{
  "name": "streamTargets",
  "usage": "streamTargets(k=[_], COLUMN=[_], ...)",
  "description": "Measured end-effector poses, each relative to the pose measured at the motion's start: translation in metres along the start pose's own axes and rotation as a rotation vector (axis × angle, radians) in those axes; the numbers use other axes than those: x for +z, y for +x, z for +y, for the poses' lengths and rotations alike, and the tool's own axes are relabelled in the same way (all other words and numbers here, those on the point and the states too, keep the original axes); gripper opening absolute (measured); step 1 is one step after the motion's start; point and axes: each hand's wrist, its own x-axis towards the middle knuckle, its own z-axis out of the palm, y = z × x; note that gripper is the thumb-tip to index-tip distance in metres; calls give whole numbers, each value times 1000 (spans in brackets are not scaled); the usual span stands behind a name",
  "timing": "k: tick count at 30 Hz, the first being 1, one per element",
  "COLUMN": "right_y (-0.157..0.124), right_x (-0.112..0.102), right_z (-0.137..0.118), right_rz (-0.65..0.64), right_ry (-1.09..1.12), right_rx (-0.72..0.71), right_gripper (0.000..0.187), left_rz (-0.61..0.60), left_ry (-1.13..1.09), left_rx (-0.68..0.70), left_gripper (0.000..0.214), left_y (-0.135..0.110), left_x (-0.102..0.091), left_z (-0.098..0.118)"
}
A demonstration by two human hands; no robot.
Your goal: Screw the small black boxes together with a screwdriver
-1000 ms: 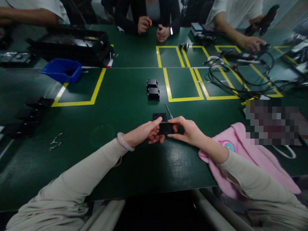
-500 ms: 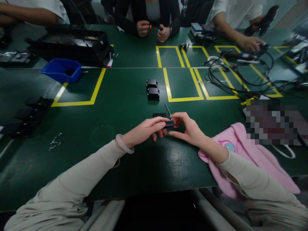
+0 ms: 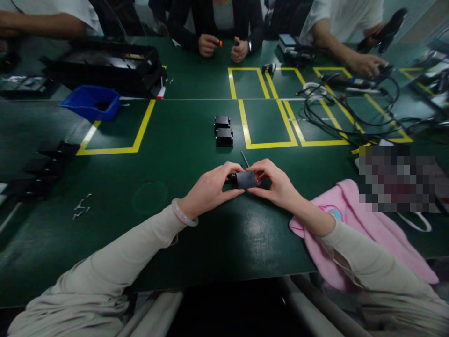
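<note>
Between both hands, just above the green table (image 3: 196,248), is a small black rectangular box (image 3: 246,179) with its smooth flat face turned toward me. My left hand (image 3: 213,184) grips its left end between thumb and fingers. At the right end, my right hand (image 3: 272,181) pinches the same box. Behind the hands, a thin metal rod (image 3: 244,157) points away from me; its near end is hidden by the right hand. A dark part beyond the left fingers is mostly covered. Two similar black boxes (image 3: 224,135) stand close together farther up the table.
Several screws (image 3: 82,206) lie at left, near black parts (image 3: 42,166). A blue scoop-shaped bin (image 3: 93,105) and a long black tray (image 3: 105,70) are beyond. Cables (image 3: 315,112) spread at right, above a pink cloth (image 3: 358,215). Other people's hands (image 3: 239,49) are across the table.
The black box has been turned so its broad face now shows. My left hand has shifted from lying over it to gripping its left end with thumb and fingers.
</note>
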Motion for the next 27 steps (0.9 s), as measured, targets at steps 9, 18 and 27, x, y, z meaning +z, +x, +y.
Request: streamTargets(k=[9,18,27], right_y=[6,10,10], right_x=[-3,-3,-1], right_z=[9,17,12], right_rz=[215,358,320], right_ry=[388,658,642], right_rx=[324,469,477], right_gripper=[41,45,45], left_rz=[11,-74,-53], left_ry=[47,134,202], left_rx=[-26,-122,-173], left_gripper=[60,42,44], left_y=[3,4,18], left_x=[-9,-4,7], left_z=[-17,-32,-21])
